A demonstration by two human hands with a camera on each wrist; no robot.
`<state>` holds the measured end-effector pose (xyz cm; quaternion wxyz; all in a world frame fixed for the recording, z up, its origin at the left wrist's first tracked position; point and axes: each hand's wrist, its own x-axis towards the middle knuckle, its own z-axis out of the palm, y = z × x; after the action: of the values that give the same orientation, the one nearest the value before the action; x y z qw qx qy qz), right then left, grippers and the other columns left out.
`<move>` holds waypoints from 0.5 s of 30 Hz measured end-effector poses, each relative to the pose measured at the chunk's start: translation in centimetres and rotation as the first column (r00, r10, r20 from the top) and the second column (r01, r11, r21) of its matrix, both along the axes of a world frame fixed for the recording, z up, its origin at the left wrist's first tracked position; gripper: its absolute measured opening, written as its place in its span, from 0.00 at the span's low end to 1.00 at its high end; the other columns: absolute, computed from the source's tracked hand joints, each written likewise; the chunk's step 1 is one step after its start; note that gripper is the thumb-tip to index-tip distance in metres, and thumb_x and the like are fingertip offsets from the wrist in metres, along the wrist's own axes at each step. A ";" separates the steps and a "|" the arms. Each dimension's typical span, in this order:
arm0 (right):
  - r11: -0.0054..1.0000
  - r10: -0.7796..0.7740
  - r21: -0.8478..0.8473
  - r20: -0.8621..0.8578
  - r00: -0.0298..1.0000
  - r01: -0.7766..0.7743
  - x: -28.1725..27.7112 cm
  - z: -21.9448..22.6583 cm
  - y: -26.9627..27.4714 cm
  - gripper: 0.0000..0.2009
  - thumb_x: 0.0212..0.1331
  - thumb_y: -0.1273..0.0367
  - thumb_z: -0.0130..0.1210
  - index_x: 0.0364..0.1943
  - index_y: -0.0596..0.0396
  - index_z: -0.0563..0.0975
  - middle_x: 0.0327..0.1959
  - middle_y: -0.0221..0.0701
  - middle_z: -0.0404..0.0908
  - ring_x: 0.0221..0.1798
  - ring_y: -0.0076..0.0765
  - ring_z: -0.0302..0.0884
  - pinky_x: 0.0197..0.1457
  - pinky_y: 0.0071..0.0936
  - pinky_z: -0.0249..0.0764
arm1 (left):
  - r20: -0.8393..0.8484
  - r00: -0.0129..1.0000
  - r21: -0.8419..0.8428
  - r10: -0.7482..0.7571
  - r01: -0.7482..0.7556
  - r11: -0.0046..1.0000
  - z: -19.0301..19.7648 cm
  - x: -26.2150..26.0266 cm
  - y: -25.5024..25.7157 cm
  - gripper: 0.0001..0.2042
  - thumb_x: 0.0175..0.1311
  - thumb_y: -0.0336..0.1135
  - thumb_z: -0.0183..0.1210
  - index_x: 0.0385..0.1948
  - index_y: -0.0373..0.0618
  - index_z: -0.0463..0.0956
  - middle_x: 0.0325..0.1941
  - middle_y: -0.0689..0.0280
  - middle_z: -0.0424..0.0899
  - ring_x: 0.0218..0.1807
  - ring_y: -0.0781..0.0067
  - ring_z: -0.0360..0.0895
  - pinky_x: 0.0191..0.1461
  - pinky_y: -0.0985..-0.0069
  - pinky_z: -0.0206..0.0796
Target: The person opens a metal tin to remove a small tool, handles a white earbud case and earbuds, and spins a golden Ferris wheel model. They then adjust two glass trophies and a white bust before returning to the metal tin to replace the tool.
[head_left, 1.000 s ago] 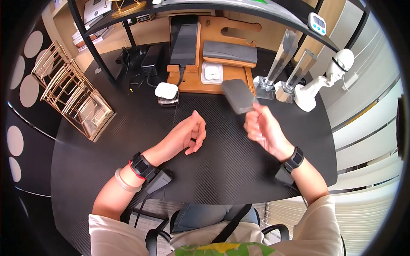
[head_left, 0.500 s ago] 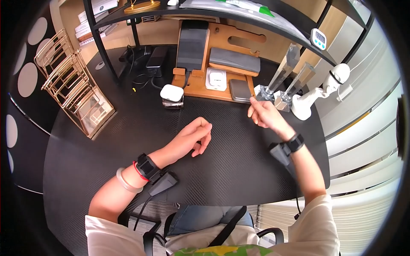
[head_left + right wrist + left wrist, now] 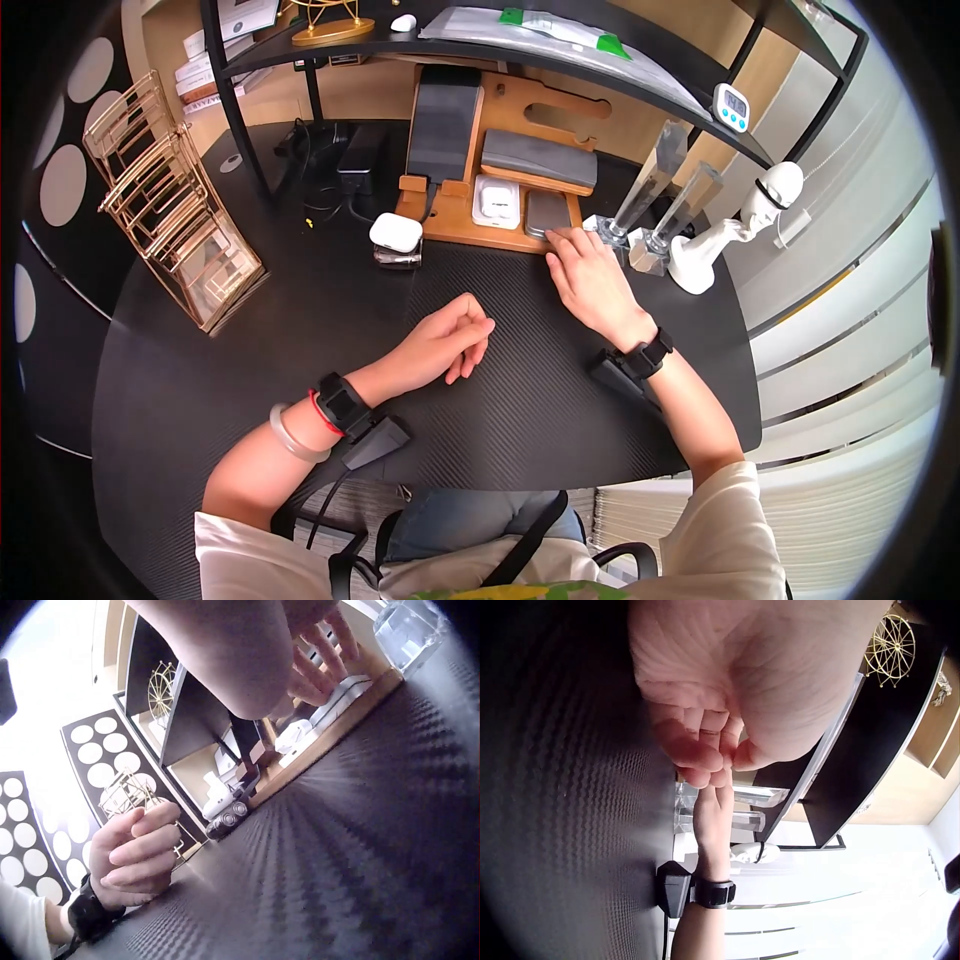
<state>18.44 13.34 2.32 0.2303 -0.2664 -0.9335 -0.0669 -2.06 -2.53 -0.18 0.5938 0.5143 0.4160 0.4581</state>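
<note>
Right hand [image 3: 595,285] holding nothing, straight fingers touching grey case [image 3: 547,212], left hand [image 3: 435,345] loosely curled, empty, timer [image 3: 731,107] digits blurred

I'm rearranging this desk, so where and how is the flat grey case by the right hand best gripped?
Probably at the near end of the flat grey case, coming from the front and pinching its side edges between thumb and fingers. It lies flat on the wooden stand, near end by the stand's front edge, while a white square box crowds its left.
</note>
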 end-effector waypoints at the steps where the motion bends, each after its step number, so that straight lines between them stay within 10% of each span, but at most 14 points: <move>1: 1.000 0.004 -0.006 0.005 1.000 -0.004 0.0 0.1 0.1 0.16 0.67 0.66 0.49 0.52 0.62 0.76 0.49 0.37 0.76 0.53 0.44 0.72 0.57 0.38 0.69 | -0.002 1.000 0.001 0.002 -0.002 1.000 0.0 0.0 0.0 0.10 0.76 0.41 0.48 0.36 0.46 0.64 0.26 0.69 0.75 0.23 0.84 0.72 0.20 0.86 0.63; 15: 0.993 0.079 -0.088 0.017 0.997 -0.077 0.7 0.4 2.1 0.14 0.67 0.66 0.49 0.51 0.60 0.77 0.48 0.38 0.77 0.52 0.48 0.74 0.58 0.41 0.70 | -0.043 0.999 0.016 -0.009 0.010 1.000 0.0 0.2 0.0 0.09 0.77 0.40 0.46 0.36 0.46 0.63 0.25 0.70 0.74 0.22 0.85 0.72 0.19 0.87 0.63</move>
<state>19.13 15.41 2.74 0.2112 -0.2388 -0.9476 -0.0199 -1.89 -2.50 -0.17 0.5828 0.5308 0.4224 0.4475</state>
